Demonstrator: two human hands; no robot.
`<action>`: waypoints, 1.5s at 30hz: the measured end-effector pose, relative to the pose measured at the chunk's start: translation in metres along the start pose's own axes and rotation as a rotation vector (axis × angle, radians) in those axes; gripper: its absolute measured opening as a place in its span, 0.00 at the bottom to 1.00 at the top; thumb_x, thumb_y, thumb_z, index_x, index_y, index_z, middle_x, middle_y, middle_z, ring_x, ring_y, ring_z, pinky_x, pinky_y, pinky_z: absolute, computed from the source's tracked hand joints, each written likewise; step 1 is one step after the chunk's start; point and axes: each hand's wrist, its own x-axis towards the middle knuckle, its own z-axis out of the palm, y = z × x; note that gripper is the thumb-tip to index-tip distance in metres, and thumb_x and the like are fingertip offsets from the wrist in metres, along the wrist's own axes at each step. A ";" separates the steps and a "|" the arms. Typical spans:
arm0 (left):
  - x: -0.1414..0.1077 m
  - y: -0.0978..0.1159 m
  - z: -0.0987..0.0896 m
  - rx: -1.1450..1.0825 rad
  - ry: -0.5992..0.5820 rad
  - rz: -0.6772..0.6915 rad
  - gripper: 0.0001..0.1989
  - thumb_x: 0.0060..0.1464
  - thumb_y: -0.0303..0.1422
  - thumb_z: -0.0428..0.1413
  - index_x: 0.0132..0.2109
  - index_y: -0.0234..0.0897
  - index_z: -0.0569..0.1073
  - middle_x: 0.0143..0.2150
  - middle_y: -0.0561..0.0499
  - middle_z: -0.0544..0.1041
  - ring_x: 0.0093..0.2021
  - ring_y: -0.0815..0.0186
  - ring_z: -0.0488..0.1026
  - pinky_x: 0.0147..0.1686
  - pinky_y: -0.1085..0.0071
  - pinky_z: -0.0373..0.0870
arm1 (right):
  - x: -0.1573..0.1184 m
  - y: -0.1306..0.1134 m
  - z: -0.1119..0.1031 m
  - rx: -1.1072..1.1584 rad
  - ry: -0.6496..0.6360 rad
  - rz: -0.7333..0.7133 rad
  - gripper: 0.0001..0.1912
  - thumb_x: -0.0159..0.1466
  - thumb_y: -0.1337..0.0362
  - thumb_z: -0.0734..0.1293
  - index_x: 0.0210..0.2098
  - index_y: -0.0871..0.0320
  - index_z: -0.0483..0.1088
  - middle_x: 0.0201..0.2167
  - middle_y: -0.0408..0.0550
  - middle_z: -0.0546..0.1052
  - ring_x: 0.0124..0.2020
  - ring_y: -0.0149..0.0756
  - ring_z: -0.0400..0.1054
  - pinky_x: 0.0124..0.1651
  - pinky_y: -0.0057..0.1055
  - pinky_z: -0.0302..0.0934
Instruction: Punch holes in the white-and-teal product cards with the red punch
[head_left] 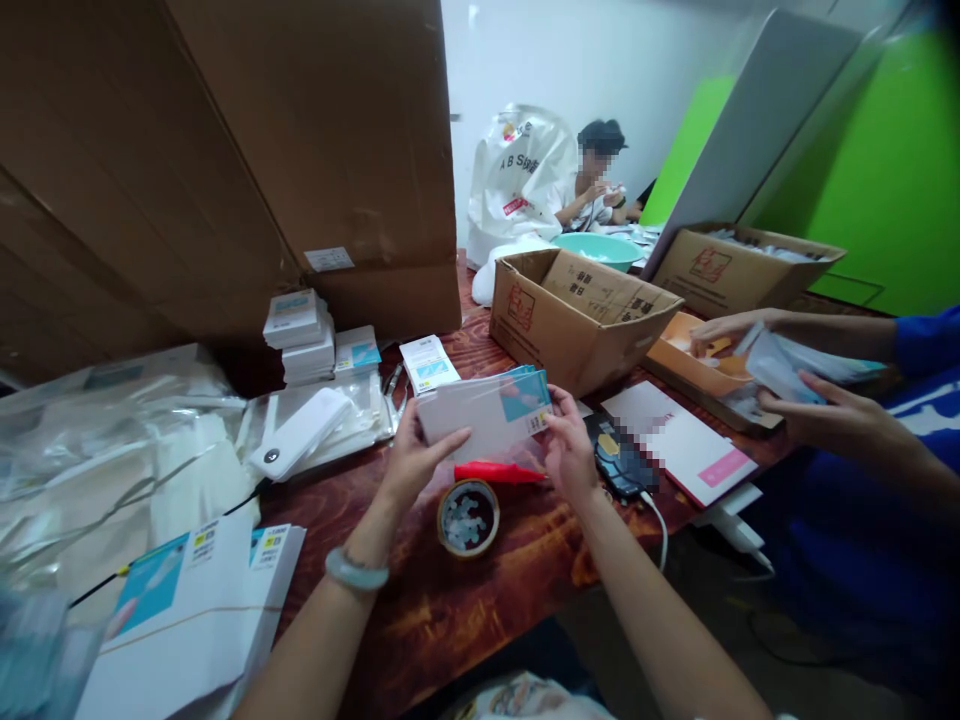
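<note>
Between my two hands is a small stack of white printed cards [480, 420] with a blue picture at the right end. My left hand [424, 445] grips the left end, thumb across the front. The right end is pinched by my right hand [566, 440]. Below the cards, a red pointed object [499, 473] lies on the table beside a round container [469, 518] holding small translucent pieces. Just behind the cards lies another pile of printed cards [429, 364].
Banded cards [187, 610] and plastic bags [150, 440] lie at left, near a white device [300, 432]. An open carton [555, 320] stands behind. A phone [619, 455] and white box [679, 440] lie right, where a co-worker's hands [825, 410] hold plastic sleeves. Another person sits far back.
</note>
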 end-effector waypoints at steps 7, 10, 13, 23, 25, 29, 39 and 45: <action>-0.106 -0.018 -0.078 0.481 0.415 0.753 0.30 0.42 0.26 0.68 0.52 0.38 0.67 0.48 0.47 0.75 0.47 0.62 0.76 0.45 0.67 0.76 | 0.005 0.017 0.076 -0.267 -0.794 0.117 0.35 0.59 0.34 0.65 0.49 0.58 0.74 0.45 0.53 0.77 0.51 0.46 0.69 0.56 0.40 0.61; -0.130 -0.030 -0.094 0.592 0.446 0.592 0.28 0.48 0.28 0.66 0.54 0.38 0.65 0.50 0.45 0.74 0.49 0.60 0.76 0.47 0.64 0.75 | 0.006 0.047 0.101 -0.448 -0.877 0.302 0.32 0.58 0.37 0.67 0.41 0.60 0.77 0.38 0.51 0.77 0.45 0.44 0.70 0.53 0.39 0.62; -0.139 -0.041 -0.096 0.627 0.471 0.339 0.23 0.51 0.33 0.65 0.52 0.39 0.65 0.50 0.45 0.73 0.52 0.58 0.74 0.54 0.59 0.71 | 0.005 0.074 0.111 -0.605 -0.929 0.334 0.23 0.52 0.52 0.76 0.43 0.59 0.78 0.41 0.47 0.77 0.46 0.41 0.70 0.54 0.36 0.61; -0.119 -0.059 -0.075 0.429 0.887 0.309 0.40 0.44 0.36 0.69 0.60 0.39 0.58 0.55 0.43 0.63 0.58 0.56 0.64 0.63 0.54 0.60 | -0.015 0.092 0.127 -0.274 -0.662 0.819 0.23 0.55 0.54 0.75 0.47 0.58 0.73 0.43 0.48 0.77 0.40 0.35 0.72 0.40 0.28 0.67; -0.119 -0.058 -0.070 0.420 0.875 0.305 0.39 0.45 0.36 0.69 0.60 0.40 0.58 0.52 0.46 0.64 0.55 0.57 0.66 0.61 0.55 0.61 | -0.020 0.090 0.130 -0.331 -0.637 0.775 0.22 0.56 0.54 0.74 0.47 0.55 0.73 0.41 0.46 0.77 0.41 0.35 0.70 0.39 0.27 0.66; -0.121 -0.055 -0.065 0.445 0.844 0.299 0.36 0.46 0.35 0.68 0.59 0.39 0.60 0.48 0.47 0.65 0.51 0.60 0.68 0.58 0.57 0.66 | -0.024 0.089 0.136 -0.455 -0.608 0.640 0.17 0.58 0.51 0.72 0.39 0.57 0.71 0.33 0.44 0.73 0.36 0.35 0.68 0.34 0.27 0.63; -0.142 -0.077 -0.061 0.377 0.803 0.198 0.43 0.45 0.37 0.69 0.64 0.41 0.56 0.54 0.43 0.65 0.55 0.57 0.67 0.59 0.55 0.66 | -0.030 0.107 0.122 -0.426 -0.646 0.593 0.14 0.52 0.58 0.70 0.33 0.56 0.63 0.26 0.39 0.68 0.28 0.31 0.63 0.30 0.26 0.56; -0.133 -0.074 -0.058 0.341 0.878 0.180 0.33 0.43 0.39 0.70 0.54 0.40 0.65 0.52 0.46 0.69 0.53 0.58 0.69 0.57 0.58 0.67 | -0.002 0.087 0.112 -0.553 -0.789 0.425 0.18 0.61 0.48 0.67 0.37 0.57 0.68 0.33 0.44 0.73 0.34 0.33 0.67 0.37 0.28 0.59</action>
